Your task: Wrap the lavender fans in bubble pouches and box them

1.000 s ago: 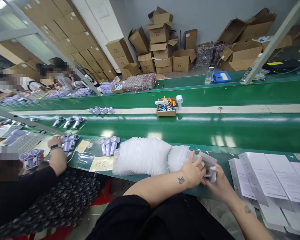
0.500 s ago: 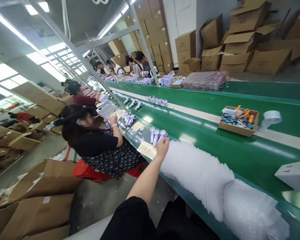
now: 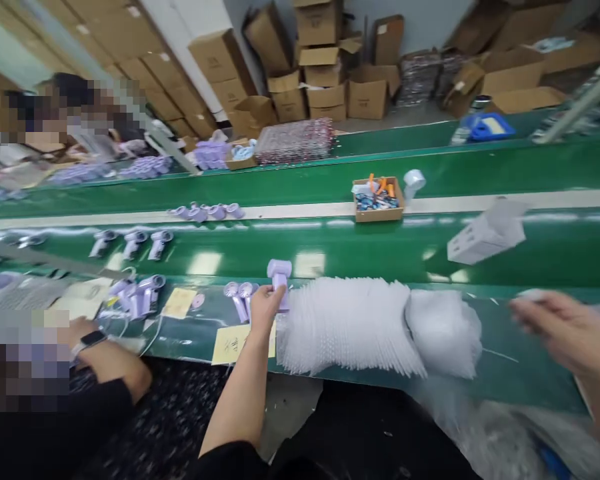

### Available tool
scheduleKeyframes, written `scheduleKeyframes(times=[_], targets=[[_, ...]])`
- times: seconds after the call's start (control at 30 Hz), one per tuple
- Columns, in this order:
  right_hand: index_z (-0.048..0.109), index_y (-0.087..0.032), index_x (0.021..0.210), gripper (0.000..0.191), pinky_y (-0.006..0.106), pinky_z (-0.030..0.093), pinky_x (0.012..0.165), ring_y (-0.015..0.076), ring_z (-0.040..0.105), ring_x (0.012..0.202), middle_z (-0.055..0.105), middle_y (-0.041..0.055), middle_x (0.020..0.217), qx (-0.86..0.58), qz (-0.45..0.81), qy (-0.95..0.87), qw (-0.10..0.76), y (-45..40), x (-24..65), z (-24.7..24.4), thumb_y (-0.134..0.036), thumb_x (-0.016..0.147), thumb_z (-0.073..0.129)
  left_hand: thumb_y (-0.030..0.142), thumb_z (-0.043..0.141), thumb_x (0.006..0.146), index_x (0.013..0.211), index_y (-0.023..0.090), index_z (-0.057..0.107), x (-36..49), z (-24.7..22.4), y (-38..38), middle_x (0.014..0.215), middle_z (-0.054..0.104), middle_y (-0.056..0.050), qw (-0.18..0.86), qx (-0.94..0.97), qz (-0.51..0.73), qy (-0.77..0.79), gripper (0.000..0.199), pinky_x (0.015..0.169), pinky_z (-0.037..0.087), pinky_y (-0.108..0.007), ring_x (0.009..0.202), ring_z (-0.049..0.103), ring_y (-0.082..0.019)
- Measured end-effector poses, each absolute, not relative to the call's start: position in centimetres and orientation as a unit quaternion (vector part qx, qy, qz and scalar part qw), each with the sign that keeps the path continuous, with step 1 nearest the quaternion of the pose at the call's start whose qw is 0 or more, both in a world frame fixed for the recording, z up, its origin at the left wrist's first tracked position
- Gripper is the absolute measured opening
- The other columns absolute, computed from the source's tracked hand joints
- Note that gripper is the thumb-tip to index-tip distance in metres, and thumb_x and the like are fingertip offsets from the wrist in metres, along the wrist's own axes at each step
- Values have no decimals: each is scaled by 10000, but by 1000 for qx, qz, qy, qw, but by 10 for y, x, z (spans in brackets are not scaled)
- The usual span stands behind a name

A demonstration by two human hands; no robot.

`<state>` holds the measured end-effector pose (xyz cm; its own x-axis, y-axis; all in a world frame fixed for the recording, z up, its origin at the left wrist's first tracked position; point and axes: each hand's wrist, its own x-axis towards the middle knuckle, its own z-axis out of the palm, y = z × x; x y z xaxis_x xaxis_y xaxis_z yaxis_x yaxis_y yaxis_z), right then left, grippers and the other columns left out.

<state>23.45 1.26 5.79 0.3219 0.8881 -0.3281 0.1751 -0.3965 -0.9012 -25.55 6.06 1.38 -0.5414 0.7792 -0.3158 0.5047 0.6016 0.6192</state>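
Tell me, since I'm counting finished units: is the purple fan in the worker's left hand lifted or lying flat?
Lifted. The left hand grips the purple fan by its handle, head uppermost, above the two fans lying flat on the table edge.

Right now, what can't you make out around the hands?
- Right hand, head view: motion-blurred; whether it holds anything is unclear.
- Left hand: its fingers hide the fan handle.
- Yellow note: writing too small, partly under the arm.
- Box: contents too small.
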Motion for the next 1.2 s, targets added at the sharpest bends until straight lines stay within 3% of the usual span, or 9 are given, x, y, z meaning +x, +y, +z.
scheduleKeyframes(times=[0.1,0.23,0.4,0.53,0.63,0.8,0.93,1.03,1.2], targets=[[611,-221,1032,473,331,494,585,203,632,698,682,127,931,-582,673,-275,365,-32,190,39,-493,662,720,473,664,642,812,139,567,-156,31,34,632,585,6,530,376,385,655,387,518,415,-227,546,551,-127],[616,-220,1033,541,401,517,801,247,620,958,652,99,1090,-464,725,-129,493,-56,157,14,-574,633,702,431,700,660,852,141,537,-7,26,-22,622,559,22,696,442,268,498,384,507,413,-214,516,507,-94],[642,-212,882,389,274,574,660,148,644,691,684,-2,819,-535,578,0,617,-74,240,4,-428,592,784,267,464,860,930,152,473,65,-24,-63,860,572,-68,490,703,153,492,135,717,469,-315,789,562,-171],[625,-232,948,428,307,564,545,207,660,628,693,24,775,-558,633,21,536,-102,300,2,-363,578,796,109,577,707,984,102,480,78,-70,-70,1058,501,-156,234,858,-38,455,294,785,456,-384,992,485,-279],[614,-217,903,366,306,558,575,212,663,645,688,36,771,-531,705,15,470,-120,312,-7,-288,592,795,79,498,764,1001,106,488,87,-93,-67,1032,512,-136,170,862,-66,473,238,776,458,-382,975,487,-269],[573,-223,946,322,290,545,651,164,635,719,658,18,796,-493,771,-48,401,-138,311,-26,-242,677,749,79,409,838,944,110,556,87,-105,-58,961,575,-125,197,830,-48,520,185,810,451,-365,939,526,-235],[436,-319,1199,629,302,534,618,173,605,791,623,-12,873,-425,821,-130,357,-136,304,-23,-215,663,748,165,385,893,1006,145,596,85,-79,-59,974,631,-90,227,793,11,566,241,844,448,-322,941,557,-198],[326,-351,1310,820,294,525,563,180,596,763,606,-9,872,-359,863,-182,305,-125,292,-14,-210,629,760,221,435,877,987,173,636,85,-45,-63,949,669,-45,388,724,128,556,234,837,449,-279,896,585,-163],[522,-218,1128,515,271,523,540,178,597,748,607,29,846,-383,845,-209,309,-109,275,-2,-231,659,733,222,484,809,852,135,630,80,-2,-63,732,631,-12,557,585,230,542,175,694,451,-243,699,565,-126]])
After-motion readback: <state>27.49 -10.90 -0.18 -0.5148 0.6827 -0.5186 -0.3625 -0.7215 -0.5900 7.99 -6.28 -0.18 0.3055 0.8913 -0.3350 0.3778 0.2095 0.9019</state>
